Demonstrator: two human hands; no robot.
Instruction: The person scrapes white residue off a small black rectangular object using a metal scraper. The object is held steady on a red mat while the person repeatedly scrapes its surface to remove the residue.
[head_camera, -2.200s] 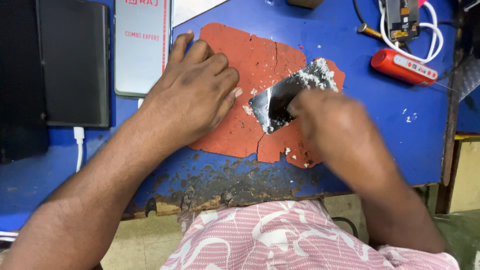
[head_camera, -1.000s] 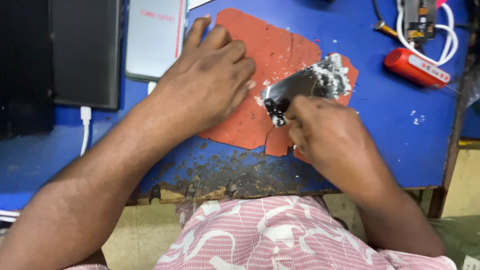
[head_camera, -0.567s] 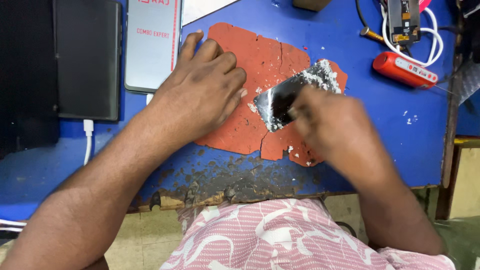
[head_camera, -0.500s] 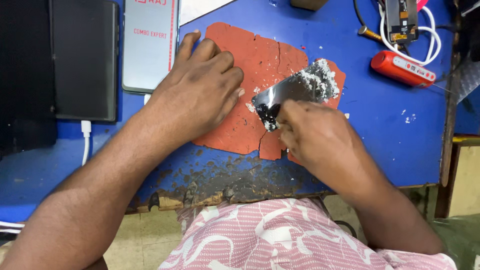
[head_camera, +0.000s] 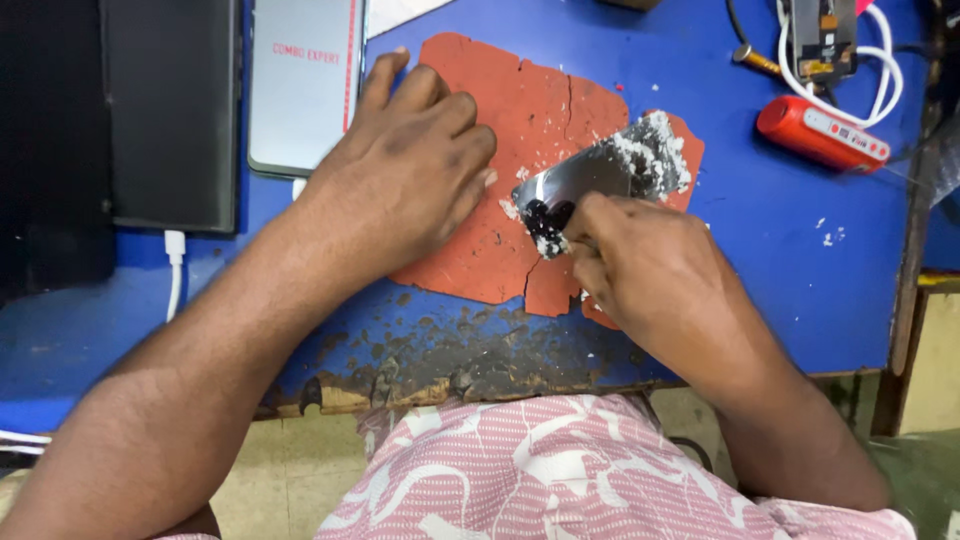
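Note:
My left hand (head_camera: 410, 170) lies flat, palm down, on a cracked red rubber mat (head_camera: 530, 100), fingers slightly spread and holding nothing. To its right a dark shiny panel (head_camera: 590, 175) rests tilted on the mat, its far end covered in white crumbly residue (head_camera: 655, 150). My right hand (head_camera: 650, 270) has its fingertips pinched on the near end of the panel, where more white bits cling. Whether a small tool is in those fingers is hidden.
A light grey phone (head_camera: 300, 90) and a dark tablet (head_camera: 170, 110) lie at the back left of the blue table (head_camera: 800, 280). A red cylindrical tool (head_camera: 820, 130), a white cable (head_camera: 880, 60) and a small circuit board (head_camera: 820, 35) sit back right. The table's front edge (head_camera: 450, 350) is worn and chipped.
My right hand has slid back and forth along the panel and now sits at its near end. My left hand has stayed flat on the mat.

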